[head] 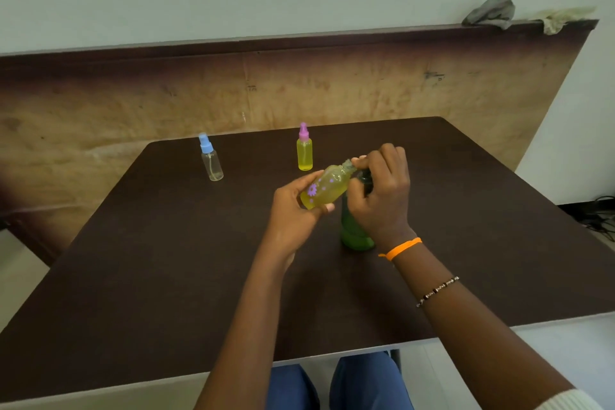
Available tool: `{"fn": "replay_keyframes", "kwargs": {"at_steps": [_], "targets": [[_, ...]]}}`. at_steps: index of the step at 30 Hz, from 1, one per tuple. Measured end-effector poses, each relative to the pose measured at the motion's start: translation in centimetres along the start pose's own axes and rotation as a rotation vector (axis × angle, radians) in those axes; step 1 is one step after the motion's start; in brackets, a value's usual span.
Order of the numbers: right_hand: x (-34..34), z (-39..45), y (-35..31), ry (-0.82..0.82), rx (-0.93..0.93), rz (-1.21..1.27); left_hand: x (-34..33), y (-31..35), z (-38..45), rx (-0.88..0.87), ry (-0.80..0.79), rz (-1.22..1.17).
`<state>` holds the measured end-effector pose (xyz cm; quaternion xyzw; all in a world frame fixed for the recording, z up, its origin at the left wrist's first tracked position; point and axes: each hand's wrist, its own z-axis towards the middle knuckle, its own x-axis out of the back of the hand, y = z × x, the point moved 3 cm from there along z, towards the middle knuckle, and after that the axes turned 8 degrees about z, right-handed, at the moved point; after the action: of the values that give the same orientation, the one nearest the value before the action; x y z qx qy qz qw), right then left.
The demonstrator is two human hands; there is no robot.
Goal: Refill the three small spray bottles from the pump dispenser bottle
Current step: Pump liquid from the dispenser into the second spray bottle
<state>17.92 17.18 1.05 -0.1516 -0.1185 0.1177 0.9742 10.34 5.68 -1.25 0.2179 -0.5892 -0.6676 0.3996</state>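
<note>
On the dark brown, matte, square-cornered table (pixel 166 260), the left hand (pixel 293 210) curls its fingers and thumb round a small clear plastic bottle of yellow liquid printed with purple flowers (pixel 327 188), holding it tilted in the air with its neck pointing up and to the right, above the middle of the table. The right hand (pixel 382 196) pinches at that bottle's neck with thumb and fingertips; whatever cap sits there is blurred and I cannot tell its shape. Just behind and below the right hand stands a dark green, translucent, rounded cylinder of a pump dispenser bottle (pixel 356 236), upright on the table right of centre, its top hidden by the palm. Near the far edge, towards the middle, stands a slim clear plastic spray bottle filled with yellow liquid under a pink nozzle cap (pixel 304 151). Towards the far left corner stands a similar slim spray bottle, transparent and looking colourless inside, with a pale blue nozzle cap (pixel 211 160). The right wrist wears a thin orange thread band (pixel 401 248) and, further up the forearm, a beaded bracelet (pixel 437 289). A worn, mottled tan board (pixel 133 103) rises behind the table, and a crumpled grey rag (pixel 491 12) lies on its top edge
</note>
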Motion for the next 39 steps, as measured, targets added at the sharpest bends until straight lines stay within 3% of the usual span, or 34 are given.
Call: {"fn": "replay_keyframes", "kwargs": {"at_steps": [10,17,23,39], "targets": [[-0.2,-0.3,0.4,0.023,0.007,-0.032,-0.3,0.0,-0.2,0.006,0.014,-0.013],[0.5,0.2,-0.2,-0.046,0.001,-0.023,-0.1,0.5,-0.5,-0.002,-0.004,-0.019],[-0.1,-0.9,0.1,0.064,-0.02,-0.01,-0.5,-0.2,-0.9,-0.005,0.033,-0.025],[-0.2,-0.8,-0.1,0.058,-0.052,-0.009,-0.7,-0.2,-0.8,-0.008,0.033,-0.043]]}}
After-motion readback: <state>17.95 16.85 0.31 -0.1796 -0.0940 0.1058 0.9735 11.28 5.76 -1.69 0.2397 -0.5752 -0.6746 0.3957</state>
